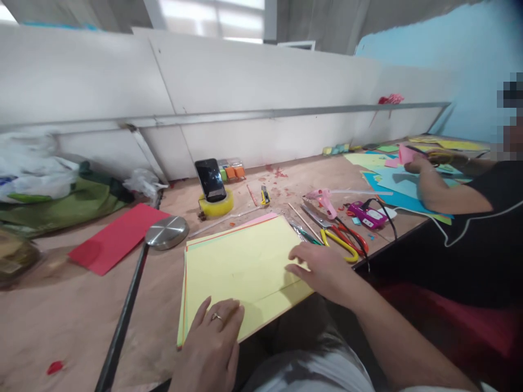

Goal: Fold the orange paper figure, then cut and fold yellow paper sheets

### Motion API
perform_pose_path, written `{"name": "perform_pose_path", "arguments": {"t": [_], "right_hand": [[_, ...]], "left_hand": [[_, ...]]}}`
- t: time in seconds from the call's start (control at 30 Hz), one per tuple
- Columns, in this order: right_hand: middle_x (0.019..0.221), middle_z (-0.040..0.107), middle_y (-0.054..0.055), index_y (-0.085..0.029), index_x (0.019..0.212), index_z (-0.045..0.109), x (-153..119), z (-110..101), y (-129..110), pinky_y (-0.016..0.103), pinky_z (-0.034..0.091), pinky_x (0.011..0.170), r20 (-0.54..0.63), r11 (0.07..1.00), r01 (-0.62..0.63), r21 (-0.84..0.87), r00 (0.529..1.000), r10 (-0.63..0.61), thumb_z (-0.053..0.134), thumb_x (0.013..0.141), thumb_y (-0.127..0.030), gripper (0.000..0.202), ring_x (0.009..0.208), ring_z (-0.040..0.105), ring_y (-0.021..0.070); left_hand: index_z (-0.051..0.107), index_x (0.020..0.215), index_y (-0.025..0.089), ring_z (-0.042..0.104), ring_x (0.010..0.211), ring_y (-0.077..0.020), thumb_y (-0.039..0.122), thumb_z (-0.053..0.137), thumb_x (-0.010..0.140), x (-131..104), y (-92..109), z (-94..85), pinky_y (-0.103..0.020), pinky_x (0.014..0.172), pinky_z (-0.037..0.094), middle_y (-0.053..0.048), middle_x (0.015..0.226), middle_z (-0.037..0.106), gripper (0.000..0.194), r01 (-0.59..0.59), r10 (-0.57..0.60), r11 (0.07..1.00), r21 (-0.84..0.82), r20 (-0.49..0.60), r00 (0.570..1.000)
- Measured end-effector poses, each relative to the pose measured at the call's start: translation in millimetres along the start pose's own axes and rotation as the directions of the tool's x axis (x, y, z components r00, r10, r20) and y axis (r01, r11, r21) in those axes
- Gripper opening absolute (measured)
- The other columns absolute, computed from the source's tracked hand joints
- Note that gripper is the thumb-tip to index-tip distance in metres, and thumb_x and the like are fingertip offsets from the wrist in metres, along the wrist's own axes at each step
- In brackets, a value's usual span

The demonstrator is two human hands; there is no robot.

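A stack of coloured paper lies in front of me, with a pale yellow sheet (237, 267) on top and orange, green and pink edges showing beneath. My left hand (216, 337), with a ring on one finger, rests its stretched fingers on the near left part of the sheet. At the right edge of the stack is my right hand (327, 269), its fingers slightly bent and apart, holding nothing that I can see. Right beside it lie scissors with yellow handles (340, 246) and scissors with orange-red handles (354, 237).
A phone (210, 179) leans upright by a yellow tape roll (218, 206). Nearby are a box cutter (265, 195), a pink glue gun (324, 202), a purple power strip (368, 215), a round metal disc (167, 232) and red paper (116, 238). A co-worker (441, 185) handles pink paper at right.
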State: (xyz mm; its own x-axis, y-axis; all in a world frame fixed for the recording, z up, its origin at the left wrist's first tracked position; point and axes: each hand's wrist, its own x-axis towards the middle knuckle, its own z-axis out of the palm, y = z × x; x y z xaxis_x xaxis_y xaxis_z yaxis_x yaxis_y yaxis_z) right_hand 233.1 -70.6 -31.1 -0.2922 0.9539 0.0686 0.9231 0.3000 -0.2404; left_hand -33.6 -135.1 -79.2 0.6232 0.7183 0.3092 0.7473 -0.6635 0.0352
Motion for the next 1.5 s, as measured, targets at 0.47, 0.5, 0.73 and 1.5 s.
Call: {"name": "perform_pose_path", "arguments": {"t": [0.47,0.5,0.73,1.5], "right_hand": [[0.073,0.069,0.003,-0.018,0.074,0.07,36.1,29.9,-14.6,0.028,0.042,0.068,-0.066,0.933,0.356,0.051,0.933,-0.353,0.074,0.081,-0.019,0.008,0.073,0.061,0.0169],[0.071,0.069,0.002,-0.018,0.072,0.069,32.0,28.2,-15.1,0.028,0.042,0.068,-0.134,0.901,0.432,0.041,0.896,-0.423,0.072,0.082,-0.018,0.01,0.072,0.06,0.016],[0.095,0.073,0.003,-0.017,0.091,0.065,-6.1,-0.2,-29.8,0.032,0.044,0.085,-0.616,0.63,0.769,-0.111,0.444,-0.651,0.054,0.094,-0.014,0.012,0.088,0.058,0.0147],[0.107,0.07,0.011,-0.019,0.096,0.06,-22.8,57.7,2.8,0.032,0.053,0.087,-0.353,0.655,0.588,0.474,0.809,-0.471,0.056,0.071,-0.002,0.031,0.105,0.064,0.0202]], "left_hand": [[0.024,0.149,0.021,0.063,0.112,-0.0247,0.016,0.049,0.087,7.2,0.4,6.5,-0.035,0.086,0.057,-0.013,0.126,0.062,0.067,0.153,-0.169,0.982,-0.113,-0.144,0.975],[0.018,0.151,0.021,0.06,0.116,-0.0255,0.019,0.05,0.087,7.4,-0.8,6.5,-0.036,0.087,0.056,-0.014,0.131,0.059,0.071,0.173,-0.189,0.98,-0.1,-0.177,0.966],[0.049,0.132,0.023,0.068,0.086,-0.0163,0.016,0.048,0.09,13.9,6.3,-13.0,-0.037,0.107,0.032,-0.001,0.091,0.074,0.043,0.04,-0.079,0.993,-0.114,-0.365,0.927],[0.064,0.113,0.027,0.065,0.1,-0.0249,0.0,0.047,0.056,12.1,-13.5,-8.4,-0.041,0.086,0.046,-0.003,0.114,0.072,0.065,0.034,-0.034,0.996,-0.084,0.009,0.999]]}}
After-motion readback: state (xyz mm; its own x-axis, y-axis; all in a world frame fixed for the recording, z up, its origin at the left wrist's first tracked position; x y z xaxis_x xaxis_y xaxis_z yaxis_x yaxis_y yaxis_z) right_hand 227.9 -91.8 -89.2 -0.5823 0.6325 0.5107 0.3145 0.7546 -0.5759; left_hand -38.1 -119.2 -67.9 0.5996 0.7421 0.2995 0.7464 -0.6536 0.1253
